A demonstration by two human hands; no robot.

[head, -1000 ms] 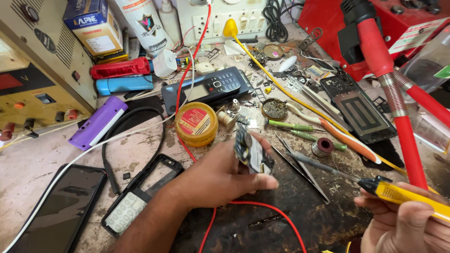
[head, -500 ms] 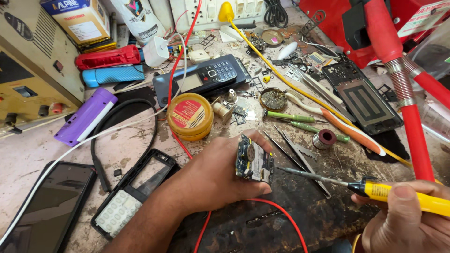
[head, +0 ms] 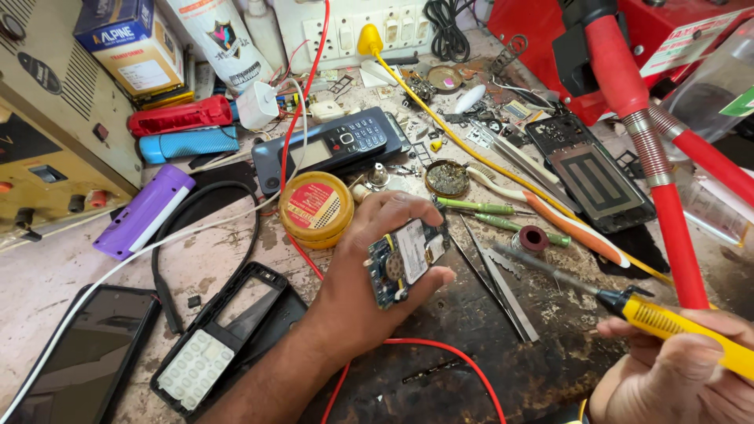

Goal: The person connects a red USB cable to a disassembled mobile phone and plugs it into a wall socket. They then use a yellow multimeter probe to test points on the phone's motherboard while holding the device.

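A: Head view, the only one. What has the left hand (head: 369, 275) got?

B: It is closed around a small phone circuit board (head: 404, 263), thumb under, fingers over the top edge, holding it tilted up above the dark, scorched part of the table (head: 487, 345).

A: And the right hand (head: 683, 377)?

B: Wrapped shut around the yellow handle of a soldering iron (head: 628, 306). Its metal tip points toward the board but stands apart from it, over a pair of tweezers (head: 495, 283) lying on the table.

A: So which step would you say this is?

B: I judge it the lining-up before a solder joint: board presented, iron aimed, no contact yet.

A: What does the next move call for?

B: A steady left grip, and the tip brought across to one small pad without brushing neighbouring parts. The red wire (head: 440, 353) curling under the wrist could snag.

A: Anything else close by?

B: A round yellow tin (head: 316, 208) just behind the left hand, a keypad phone (head: 334, 149) beyond it, and an empty phone casing (head: 224, 330) beside the forearm.
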